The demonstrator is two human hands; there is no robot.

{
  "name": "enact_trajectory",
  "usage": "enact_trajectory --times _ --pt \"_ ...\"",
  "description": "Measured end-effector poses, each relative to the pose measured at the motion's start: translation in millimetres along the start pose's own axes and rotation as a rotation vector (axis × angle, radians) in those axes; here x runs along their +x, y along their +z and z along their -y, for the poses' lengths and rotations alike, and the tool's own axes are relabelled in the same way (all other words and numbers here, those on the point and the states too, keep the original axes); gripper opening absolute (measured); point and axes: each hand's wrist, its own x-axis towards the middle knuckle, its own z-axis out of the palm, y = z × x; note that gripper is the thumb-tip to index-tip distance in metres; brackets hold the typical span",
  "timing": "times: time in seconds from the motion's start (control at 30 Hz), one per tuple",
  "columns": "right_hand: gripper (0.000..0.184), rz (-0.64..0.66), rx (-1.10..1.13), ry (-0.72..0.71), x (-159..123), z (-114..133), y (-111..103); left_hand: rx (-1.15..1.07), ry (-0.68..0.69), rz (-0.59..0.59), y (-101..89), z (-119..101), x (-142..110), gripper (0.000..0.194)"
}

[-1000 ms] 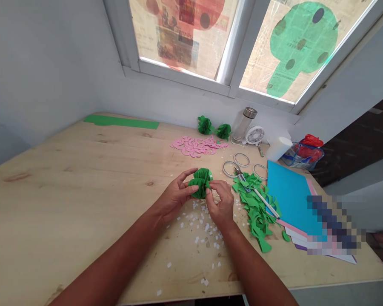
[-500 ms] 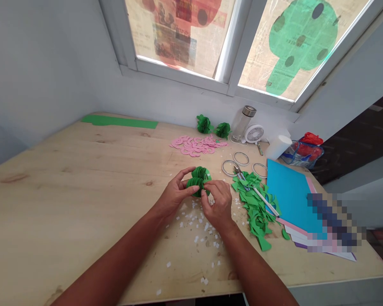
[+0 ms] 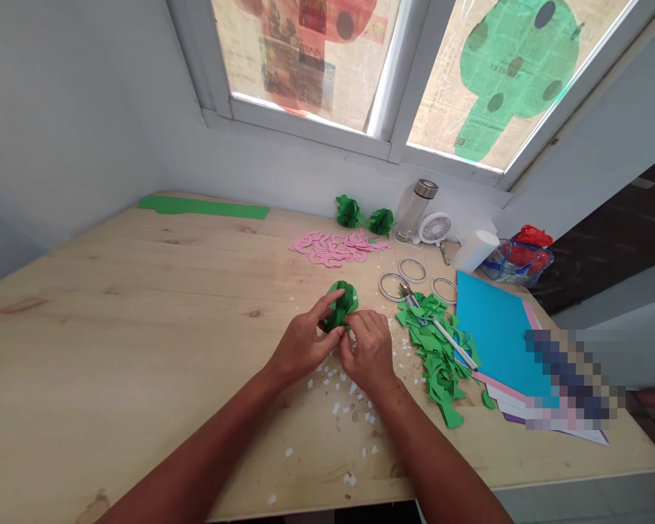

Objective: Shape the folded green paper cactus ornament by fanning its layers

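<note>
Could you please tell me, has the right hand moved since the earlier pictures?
Yes, slightly: the right hand has shifted to the left, further from the unmoved heap of green scraps.

Tape rolls (image 3: 412,282), coloured sheets (image 3: 496,335) and green scraps (image 3: 434,356) mark a craft workspace.

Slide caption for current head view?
Left hand grips a layered green paper piece, right hand at its near edge, over a pale wooden table strewn with small white bits.

Green paper ball (image 3: 339,314) — partly hidden by left hand (image 3: 304,342).
</note>
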Motion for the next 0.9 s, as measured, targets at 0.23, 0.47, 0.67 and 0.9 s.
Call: enact_trajectory --times 0.23,0.47,0.67,0.9 --pt "0.012 0.021 -0.091 0.002 -3 7 3 0.268 0.170 0.024 6.2 0 -8 0.054" --pt "0.015 -0.016 -0.126 0.015 -3 10 14 0.344 0.155 -0.057 12.4 4 -8 0.052" --pt "0.010 -0.071 0.085 0.087 -1 2 11 -0.046 -0.052 -0.113 8.2 1 -3 0.048" --pt "0.009 -0.144 0.320 0.238 -1 1 5 -0.352 -0.103 -0.102 6.2 3 1 0.054"
